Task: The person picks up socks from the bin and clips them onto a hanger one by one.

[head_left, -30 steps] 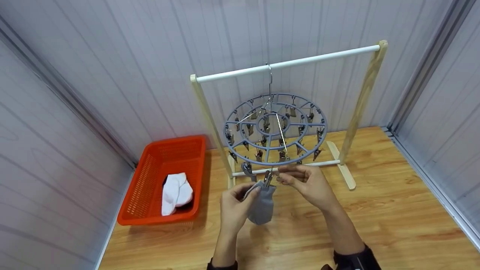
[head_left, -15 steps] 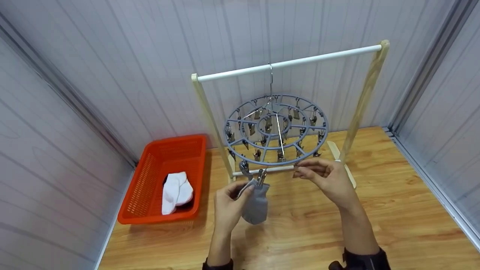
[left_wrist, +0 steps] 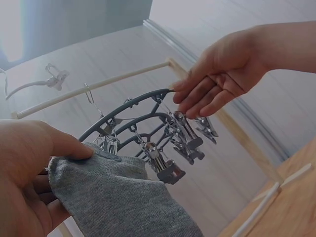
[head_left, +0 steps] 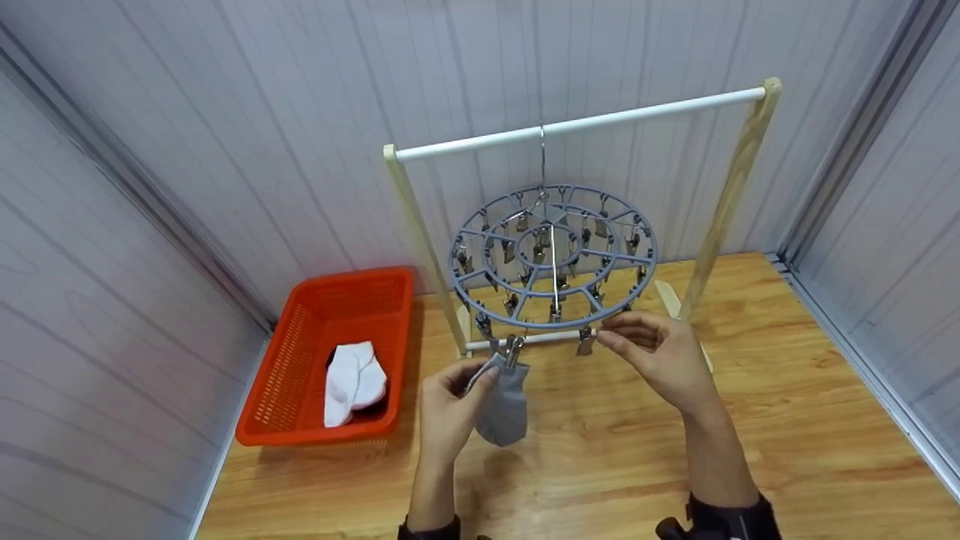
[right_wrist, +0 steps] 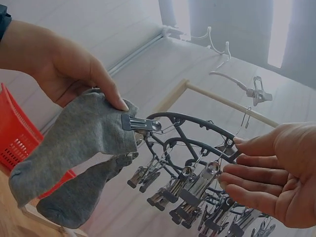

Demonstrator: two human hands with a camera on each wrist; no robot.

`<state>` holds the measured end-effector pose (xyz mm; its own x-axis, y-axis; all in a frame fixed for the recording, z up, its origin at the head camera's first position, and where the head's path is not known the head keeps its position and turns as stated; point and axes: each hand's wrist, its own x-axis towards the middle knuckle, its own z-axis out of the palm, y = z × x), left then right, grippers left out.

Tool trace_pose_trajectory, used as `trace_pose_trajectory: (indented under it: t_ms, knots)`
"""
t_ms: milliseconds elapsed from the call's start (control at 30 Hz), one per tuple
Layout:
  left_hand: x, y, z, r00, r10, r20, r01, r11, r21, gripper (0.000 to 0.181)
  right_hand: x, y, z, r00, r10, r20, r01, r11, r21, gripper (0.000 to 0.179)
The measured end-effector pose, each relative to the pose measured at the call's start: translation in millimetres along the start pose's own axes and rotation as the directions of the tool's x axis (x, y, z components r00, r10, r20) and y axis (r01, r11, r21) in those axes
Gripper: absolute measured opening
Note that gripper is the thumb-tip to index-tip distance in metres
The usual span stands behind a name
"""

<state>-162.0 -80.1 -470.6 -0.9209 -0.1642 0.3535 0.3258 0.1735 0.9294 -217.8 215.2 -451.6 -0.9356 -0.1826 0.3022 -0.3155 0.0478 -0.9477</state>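
Note:
My left hand point(head_left: 448, 409) pinches the cuff of a grey sock point(head_left: 502, 412) between thumb and fingers. A metal clip point(right_wrist: 140, 123) is on that cuff, and a second grey sock point(right_wrist: 81, 197) hangs just below it in the right wrist view. Above them, a round grey clip hanger point(head_left: 551, 324) with several metal clips hangs by its hook. My right hand point(head_left: 664, 360) is at the hanger's right front rim, its thumb point(right_wrist: 256, 143) touching the rim and its other fingers loosely extended below. One free clip point(head_left: 585, 342) dangles just left of the right fingertips.
A wooden stand with a white top bar point(head_left: 585, 124) carries the hanger. At left on the wooden table point(head_left: 585, 480) is a red basket point(head_left: 259, 405) holding white socks point(head_left: 354, 382) and something dark under them. Ribbed wall panels point(head_left: 300, 112) enclose the table.
The hanger has turned, its front edge moving left, and my left hand and the grey sock have shifted left with it. My right hand has moved right along the rim.

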Motion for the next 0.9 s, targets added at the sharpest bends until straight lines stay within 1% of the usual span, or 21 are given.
trace_pose_trajectory:
  t_ms: [100,200,400,600,733,900]
  knots:
    - [-0.5,-0.2,-1.6,1.000,0.013,-0.003,-0.013,1.000,-0.003,0.011,0.5,3.0,0.6,1.000,0.007,0.003,-0.007,0.999,-0.033,0.030]
    - [-0.6,-0.6,-2.7,1.000,0.023,0.002,-0.023,1.000,-0.005,0.011,1.0,4.9,2.3,0.999,0.016,0.031,-0.014,0.999,-0.042,0.034]
    - [0.1,0.8,-3.8,1.000,0.011,0.018,-0.011,1.000,-0.005,0.010,2.3,7.8,10.3,0.995,0.034,0.094,-0.030,0.999,-0.044,0.037]
    - [-0.2,2.1,-3.2,1.000,0.000,0.029,0.000,1.000,-0.007,0.011,3.4,10.0,24.9,0.994,0.022,0.107,-0.011,0.995,-0.104,0.041]
    - [-0.3,1.2,-2.1,1.000,0.000,0.029,0.000,1.000,-0.004,0.010,4.0,11.3,33.6,0.995,0.043,0.095,-0.035,0.995,-0.089,0.041]
    - [-0.2,0.2,-0.9,1.000,0.008,0.028,-0.007,1.000,-0.002,0.011,4.8,12.3,39.8,0.993,0.077,0.090,-0.075,0.997,-0.030,0.039]
